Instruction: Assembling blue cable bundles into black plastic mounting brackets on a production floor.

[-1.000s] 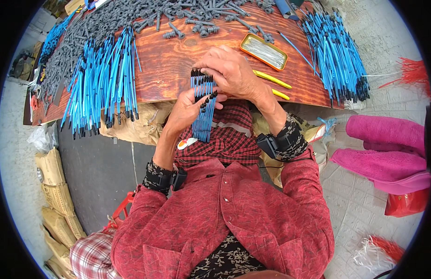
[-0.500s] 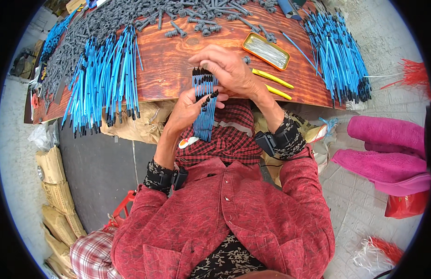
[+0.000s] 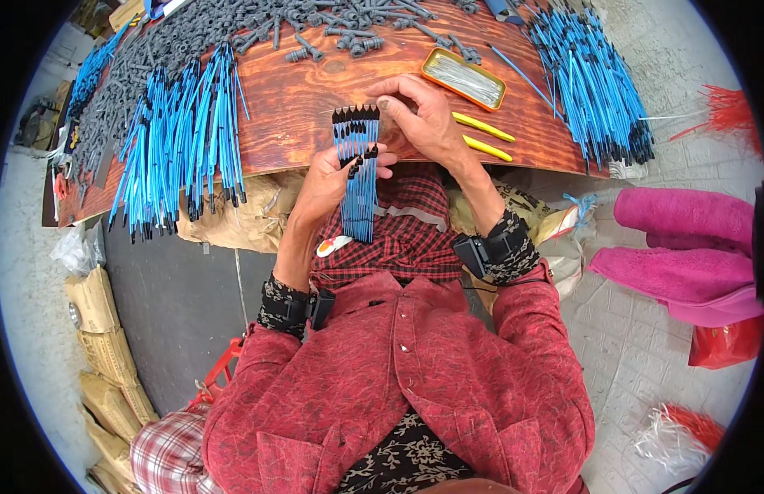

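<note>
My left hand (image 3: 322, 183) is closed around a flat row of thin blue plastic strips with black tips (image 3: 359, 177). Their upper black ends line up side by side, and a thin wire pokes out to the left of them. My right hand (image 3: 425, 119) is at the row's upper right end, its thumb and forefinger curled toward each other; whatever lies between the fingertips is too small to make out. The lower blue ends hang over the checked cloth (image 3: 406, 259) on my lap.
Grey plastic fittings (image 3: 209, 37) are heaped along the table's back. Blue strips lie in bundles at the left (image 3: 180, 136) and right (image 3: 592, 86). Near my right hand are a tin of thin metal pins (image 3: 464, 76) and yellow-handled pliers (image 3: 485, 136). Pink towels (image 3: 682, 255) are at right.
My right hand has drawn back from over the black tips to the row's right end, uncovering them. My left hand and the strips have shifted slightly left.
</note>
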